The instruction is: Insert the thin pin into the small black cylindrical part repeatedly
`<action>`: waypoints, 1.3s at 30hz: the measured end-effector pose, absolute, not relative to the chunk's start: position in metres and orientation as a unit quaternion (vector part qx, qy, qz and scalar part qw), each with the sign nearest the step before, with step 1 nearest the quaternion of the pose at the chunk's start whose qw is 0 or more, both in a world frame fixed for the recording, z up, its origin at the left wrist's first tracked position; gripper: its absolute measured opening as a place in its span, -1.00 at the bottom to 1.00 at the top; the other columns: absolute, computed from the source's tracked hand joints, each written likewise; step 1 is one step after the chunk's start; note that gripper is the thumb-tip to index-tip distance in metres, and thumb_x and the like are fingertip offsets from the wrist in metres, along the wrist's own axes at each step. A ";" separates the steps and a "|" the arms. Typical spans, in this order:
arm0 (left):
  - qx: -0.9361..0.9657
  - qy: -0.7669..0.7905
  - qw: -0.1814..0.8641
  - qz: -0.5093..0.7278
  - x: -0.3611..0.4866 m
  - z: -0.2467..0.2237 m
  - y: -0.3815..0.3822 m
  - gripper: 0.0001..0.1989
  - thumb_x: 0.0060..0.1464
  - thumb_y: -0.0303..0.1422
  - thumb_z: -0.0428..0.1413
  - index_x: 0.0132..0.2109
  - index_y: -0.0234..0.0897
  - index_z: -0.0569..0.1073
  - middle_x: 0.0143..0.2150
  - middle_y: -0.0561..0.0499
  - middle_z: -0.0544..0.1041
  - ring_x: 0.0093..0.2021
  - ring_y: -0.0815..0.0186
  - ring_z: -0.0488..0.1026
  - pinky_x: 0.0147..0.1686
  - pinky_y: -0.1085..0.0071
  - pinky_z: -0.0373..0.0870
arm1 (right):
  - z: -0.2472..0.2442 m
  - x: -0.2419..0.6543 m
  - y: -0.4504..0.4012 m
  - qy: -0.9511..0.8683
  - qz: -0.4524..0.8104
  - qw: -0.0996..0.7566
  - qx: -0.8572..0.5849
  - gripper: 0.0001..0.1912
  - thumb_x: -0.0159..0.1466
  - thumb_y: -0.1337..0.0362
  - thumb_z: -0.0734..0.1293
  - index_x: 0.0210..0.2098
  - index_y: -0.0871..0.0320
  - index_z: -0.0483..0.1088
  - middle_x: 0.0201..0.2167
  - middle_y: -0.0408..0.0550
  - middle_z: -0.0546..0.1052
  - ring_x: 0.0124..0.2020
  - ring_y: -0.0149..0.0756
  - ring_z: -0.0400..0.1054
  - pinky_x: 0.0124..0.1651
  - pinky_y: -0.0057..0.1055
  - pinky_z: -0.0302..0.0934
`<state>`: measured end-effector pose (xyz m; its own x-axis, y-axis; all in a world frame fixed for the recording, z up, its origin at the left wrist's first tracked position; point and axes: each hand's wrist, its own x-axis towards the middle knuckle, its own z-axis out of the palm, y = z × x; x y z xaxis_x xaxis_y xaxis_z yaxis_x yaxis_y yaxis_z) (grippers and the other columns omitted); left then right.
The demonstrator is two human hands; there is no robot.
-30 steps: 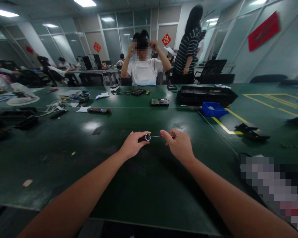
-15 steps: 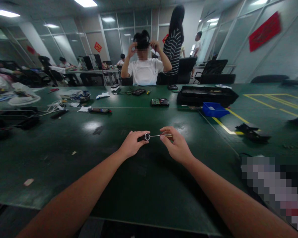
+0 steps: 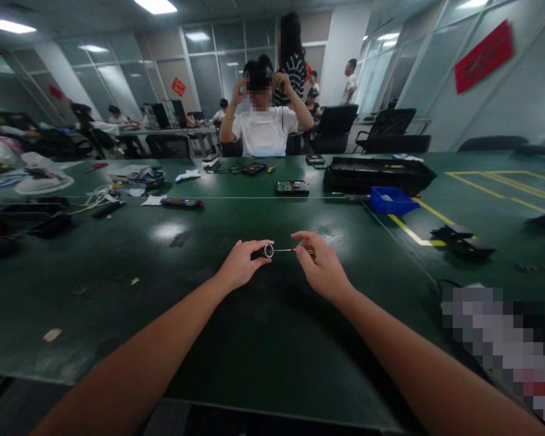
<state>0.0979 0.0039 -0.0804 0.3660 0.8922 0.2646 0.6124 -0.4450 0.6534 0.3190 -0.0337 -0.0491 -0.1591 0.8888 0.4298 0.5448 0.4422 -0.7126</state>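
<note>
My left hand (image 3: 241, 264) is closed around a small dark cylindrical object (image 3: 267, 251) with a bright ring at its end, which looks like a flashlight; most of its body is hidden by the fingers. In my right hand (image 3: 321, 264) is a screwdriver (image 3: 283, 250), gripped by its handle between thumb and fingers, with the index finger stretched out above. Its thin metal shaft points left and meets the ringed end of the cylinder. Whether the tip sits inside or only touches the rim, I cannot tell. Both hands are just above the green table (image 3: 236, 345).
Beyond my hands lie a circuit board device (image 3: 292, 188), a long black housing (image 3: 376, 174) and a blue bin (image 3: 394, 200). Black parts (image 3: 463, 240) lie to the right. Cables and tools (image 3: 181, 203) are at the left. A person (image 3: 263, 130) sits opposite, hands raised to headgear.
My right hand's fingers have shifted around the screwdriver handle, which shows less now. My left hand and the cylinder hold almost still. The standing person in stripes behind has moved left.
</note>
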 end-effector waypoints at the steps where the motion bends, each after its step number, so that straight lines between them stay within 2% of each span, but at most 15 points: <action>1: 0.796 0.473 0.231 0.300 0.098 -0.080 0.004 -0.58 0.17 -0.29 0.19 0.18 -0.02 0.45 0.13 -0.03 0.52 0.17 0.09 0.39 0.34 -0.14 -0.18 | -0.049 0.319 -0.034 -0.734 0.203 0.430 -0.485 -0.73 0.36 0.24 0.20 0.01 0.12 0.37 -0.32 -0.05 0.55 -0.31 -0.24 0.45 -0.24 -0.32 0.26; 3: 0.799 0.471 0.233 0.291 0.099 -0.080 0.004 -0.59 0.17 -0.29 0.18 0.17 -0.02 0.46 0.12 -0.03 0.53 0.17 0.08 0.39 0.34 -0.17 -0.18 | -0.048 0.318 -0.034 -0.728 0.208 0.432 -0.489 -0.75 0.37 0.21 0.19 -0.04 0.11 0.41 -0.35 -0.06 0.55 -0.30 -0.24 0.46 -0.23 -0.32 0.26; 7: 0.802 0.472 0.230 0.284 0.100 -0.081 0.003 -0.60 0.17 -0.29 0.18 0.16 -0.01 0.46 0.11 -0.02 0.53 0.15 0.09 0.40 0.33 -0.18 -0.17 | -0.050 0.318 -0.030 -0.700 0.217 0.424 -0.532 -0.63 0.42 0.05 0.13 -0.13 0.10 0.49 -0.47 -0.10 0.54 -0.46 -0.26 0.44 -0.33 -0.33 0.25; 11: 0.803 0.472 0.227 0.284 0.099 -0.083 0.003 -0.60 0.17 -0.31 0.19 0.16 -0.01 0.46 0.13 -0.01 0.53 0.18 0.09 0.39 0.33 -0.18 -0.17 | -0.053 0.318 -0.028 -0.696 0.229 0.423 -0.532 -0.66 0.40 0.07 0.18 0.02 0.09 0.42 -0.47 -0.13 0.53 -0.52 -0.28 0.40 -0.41 -0.34 0.22; 14: 0.796 0.479 0.225 0.294 0.099 -0.082 0.004 -0.59 0.18 -0.31 0.19 0.17 -0.01 0.45 0.16 0.01 0.51 0.20 0.10 0.38 0.35 -0.17 -0.20 | -0.055 0.318 -0.029 -0.713 0.225 0.430 -0.506 -0.66 0.37 0.14 0.22 0.10 0.08 0.32 -0.41 -0.12 0.53 -0.43 -0.26 0.43 -0.34 -0.33 0.25; 17: 0.790 0.488 0.221 0.298 0.100 -0.081 0.004 -0.59 0.18 -0.31 0.19 0.17 -0.01 0.45 0.18 0.02 0.50 0.22 0.11 0.37 0.36 -0.15 -0.21 | -0.055 0.319 -0.030 -0.725 0.229 0.437 -0.481 -0.71 0.34 0.20 0.26 0.04 0.08 0.33 -0.34 -0.09 0.52 -0.32 -0.24 0.45 -0.26 -0.32 0.27; 19: 0.790 0.489 0.223 0.294 0.100 -0.080 0.004 -0.59 0.18 -0.31 0.19 0.17 0.00 0.45 0.18 0.02 0.50 0.22 0.12 0.37 0.37 -0.14 -0.22 | -0.055 0.319 -0.031 -0.724 0.244 0.429 -0.483 -0.77 0.36 0.18 0.23 -0.03 0.08 0.37 -0.39 -0.12 0.50 -0.37 -0.26 0.42 -0.30 -0.33 0.25; 23: 0.793 0.484 0.229 0.291 0.100 -0.080 0.004 -0.59 0.18 -0.30 0.19 0.17 0.00 0.45 0.17 0.03 0.50 0.21 0.12 0.37 0.36 -0.15 -0.22 | -0.056 0.318 -0.030 -0.685 0.263 0.452 -0.508 -0.76 0.41 0.13 0.13 -0.11 0.07 0.35 -0.47 -0.16 0.44 -0.45 -0.28 0.36 -0.36 -0.33 0.22; 26: 0.792 0.483 0.231 0.293 0.101 -0.080 0.003 -0.59 0.18 -0.30 0.19 0.17 0.01 0.44 0.17 0.03 0.50 0.21 0.12 0.37 0.36 -0.18 -0.24 | -0.056 0.316 -0.028 -0.649 0.298 0.503 -0.488 -0.81 0.36 0.15 0.23 -0.12 0.10 0.32 -0.39 -0.11 0.50 -0.37 -0.27 0.41 -0.28 -0.32 0.28; 30: 0.794 0.482 0.226 0.293 0.101 -0.080 0.003 -0.58 0.17 -0.33 0.20 0.18 0.00 0.44 0.17 0.02 0.50 0.21 0.11 0.37 0.36 -0.19 -0.25 | -0.058 0.315 -0.025 -0.603 0.349 0.546 -0.466 -0.75 0.31 0.09 0.31 -0.21 0.15 0.40 -0.33 -0.03 0.54 -0.32 -0.26 0.45 -0.17 -0.28 0.33; 35: 0.825 0.452 0.196 0.278 0.101 -0.079 0.002 -0.58 0.19 -0.34 0.18 0.19 0.00 0.43 0.19 0.02 0.49 0.22 0.14 0.36 0.35 -0.19 -0.22 | -0.069 0.316 -0.013 -0.499 0.437 0.596 -0.454 -0.69 0.28 0.01 0.33 -0.26 0.16 0.44 -0.38 -0.06 0.50 -0.38 -0.29 0.42 -0.23 -0.29 0.37; 39: 0.850 0.430 0.164 0.256 0.101 -0.077 0.004 -0.59 0.21 -0.35 0.17 0.19 0.03 0.43 0.20 0.03 0.48 0.24 0.15 0.33 0.35 -0.21 -0.26 | -0.076 0.322 -0.003 -0.418 0.519 0.587 -0.460 -0.72 0.28 0.02 0.32 -0.34 0.12 0.40 -0.50 -0.12 0.44 -0.49 -0.31 0.38 -0.29 -0.28 0.40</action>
<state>0.1006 0.0037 -0.0772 0.4986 0.8157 0.2933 0.6479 -0.5755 0.4990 0.3215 -0.0030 -0.0763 0.1123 0.9936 0.0149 -0.2247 0.0400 -0.9736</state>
